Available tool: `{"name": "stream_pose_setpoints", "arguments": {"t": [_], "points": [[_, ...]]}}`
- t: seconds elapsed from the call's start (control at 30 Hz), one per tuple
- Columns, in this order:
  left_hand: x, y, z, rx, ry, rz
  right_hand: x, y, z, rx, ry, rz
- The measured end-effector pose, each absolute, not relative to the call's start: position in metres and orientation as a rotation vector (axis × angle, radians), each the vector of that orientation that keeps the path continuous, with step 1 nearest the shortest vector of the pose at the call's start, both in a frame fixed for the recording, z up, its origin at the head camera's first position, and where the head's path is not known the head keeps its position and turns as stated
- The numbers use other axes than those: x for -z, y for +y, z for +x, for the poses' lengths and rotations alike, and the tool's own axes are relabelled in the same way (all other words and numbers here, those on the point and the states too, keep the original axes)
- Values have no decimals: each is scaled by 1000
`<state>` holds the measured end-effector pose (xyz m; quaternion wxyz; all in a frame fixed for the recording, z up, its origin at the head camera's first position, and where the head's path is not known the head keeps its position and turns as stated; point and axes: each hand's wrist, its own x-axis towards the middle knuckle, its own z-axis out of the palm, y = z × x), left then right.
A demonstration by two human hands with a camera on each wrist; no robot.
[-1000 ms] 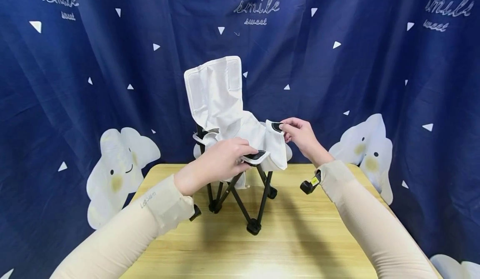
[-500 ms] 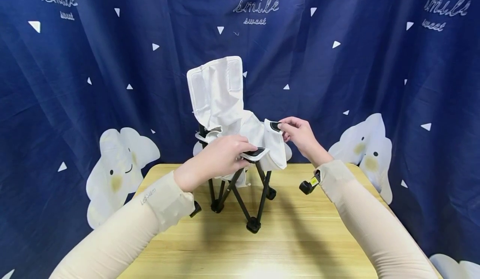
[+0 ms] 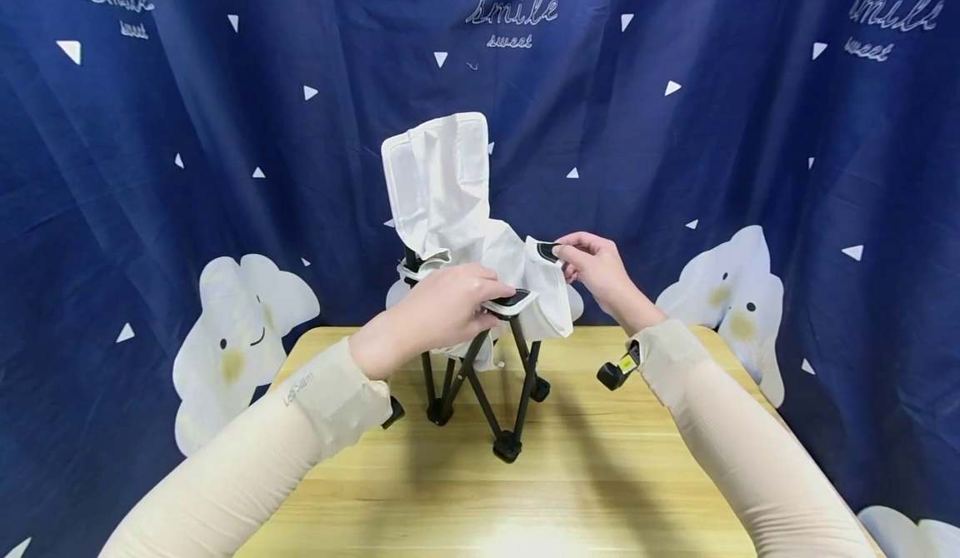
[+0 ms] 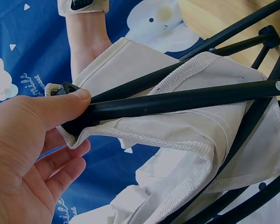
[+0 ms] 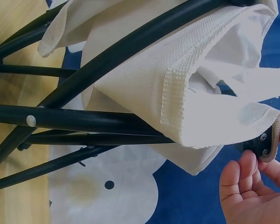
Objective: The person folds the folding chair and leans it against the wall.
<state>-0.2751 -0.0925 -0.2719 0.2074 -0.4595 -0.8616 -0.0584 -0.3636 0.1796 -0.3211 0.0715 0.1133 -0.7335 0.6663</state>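
Head view: the left hand [image 3: 450, 301] pinches one corner [image 3: 516, 298] of a white-fabric, black-framed chair [image 3: 444, 179]. The right hand [image 3: 600, 273] pinches another.

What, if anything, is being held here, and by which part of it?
A white fabric chair: the left hand pinches one black-patched corner, the right hand another black-patched corner.

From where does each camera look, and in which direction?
Head: on the head, facing forward and down at the white chair; left hand, right hand, sleeves show.
Left wrist: on that wrist, facing the black tubes; left hand, right arm show.
Right wrist: on that wrist, facing the black tubes; right hand partly shows.
Both wrist views share the black tubes.
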Motion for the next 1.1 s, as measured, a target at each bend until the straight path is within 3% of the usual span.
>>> {"name": "stream_pose_setpoints", "arguments": {"t": [1.1], "points": [[266, -88, -285, 113, -2390, -1205, 314, 164, -356, -1951, -2212, 386]]}}
